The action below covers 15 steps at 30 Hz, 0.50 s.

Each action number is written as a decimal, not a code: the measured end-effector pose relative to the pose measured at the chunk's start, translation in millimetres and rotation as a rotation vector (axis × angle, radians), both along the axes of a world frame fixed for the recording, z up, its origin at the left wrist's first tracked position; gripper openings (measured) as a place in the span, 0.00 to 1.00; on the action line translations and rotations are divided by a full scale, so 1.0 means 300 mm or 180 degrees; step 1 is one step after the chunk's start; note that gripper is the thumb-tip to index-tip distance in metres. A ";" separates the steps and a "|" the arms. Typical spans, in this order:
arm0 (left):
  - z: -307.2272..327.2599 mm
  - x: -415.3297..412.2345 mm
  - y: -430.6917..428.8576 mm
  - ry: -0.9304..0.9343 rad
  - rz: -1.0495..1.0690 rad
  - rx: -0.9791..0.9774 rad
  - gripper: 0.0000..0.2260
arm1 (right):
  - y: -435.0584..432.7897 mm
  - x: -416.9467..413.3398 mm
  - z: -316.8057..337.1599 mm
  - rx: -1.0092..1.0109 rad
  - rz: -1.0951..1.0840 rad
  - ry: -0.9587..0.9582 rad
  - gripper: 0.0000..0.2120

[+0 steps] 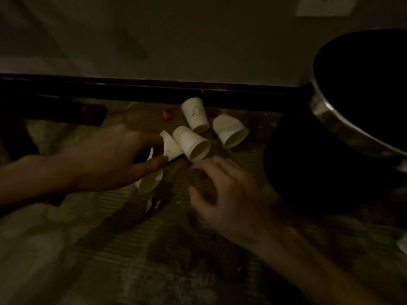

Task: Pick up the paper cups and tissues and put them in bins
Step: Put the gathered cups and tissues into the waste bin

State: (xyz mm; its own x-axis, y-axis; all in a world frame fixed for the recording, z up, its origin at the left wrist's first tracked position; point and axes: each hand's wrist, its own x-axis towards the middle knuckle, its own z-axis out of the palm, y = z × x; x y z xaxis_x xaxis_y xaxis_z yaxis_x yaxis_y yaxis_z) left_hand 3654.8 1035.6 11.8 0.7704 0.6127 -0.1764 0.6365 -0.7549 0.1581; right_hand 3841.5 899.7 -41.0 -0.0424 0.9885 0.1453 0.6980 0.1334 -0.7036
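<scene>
Left hand (114, 155) pinches one light, easily crushed paper cup (170, 146), while the right hand (222, 194), fingers spread and empty, should gently circle the sidewall of the next cup (193, 144)

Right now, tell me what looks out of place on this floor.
Paper cups lie tipped on the carpet by the baseboard, outside the bin; the left hand pinches one cup. A small red scrap lies beside them.

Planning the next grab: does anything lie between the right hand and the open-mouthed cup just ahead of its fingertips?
Nothing visible does. The right hand hovers open just short of the middle cup, and only bare carpet shows between them. The left hand grips a second cup off to the side.
</scene>
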 end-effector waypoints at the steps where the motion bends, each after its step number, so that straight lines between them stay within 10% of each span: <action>1: -0.044 -0.046 0.003 0.0021 0.0226 -0.0047 0.22 | 0.024 -0.024 -0.032 -0.0123 0.0093 0.0034 0.16; 15: -0.549 -0.272 0.156 -0.1101 0.2381 -0.0949 0.29 | 0.314 -0.276 -0.315 -0.2107 -0.0170 0.1263 0.30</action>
State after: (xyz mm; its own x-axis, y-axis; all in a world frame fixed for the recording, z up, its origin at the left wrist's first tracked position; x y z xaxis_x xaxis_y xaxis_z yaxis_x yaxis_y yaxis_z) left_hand 3573.4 1082.5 -152.8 0.2248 0.9443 -0.2405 0.8280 -0.0550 0.5580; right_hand 3758.6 994.0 -135.4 -0.0603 0.8739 -0.4824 0.3706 -0.4291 -0.8237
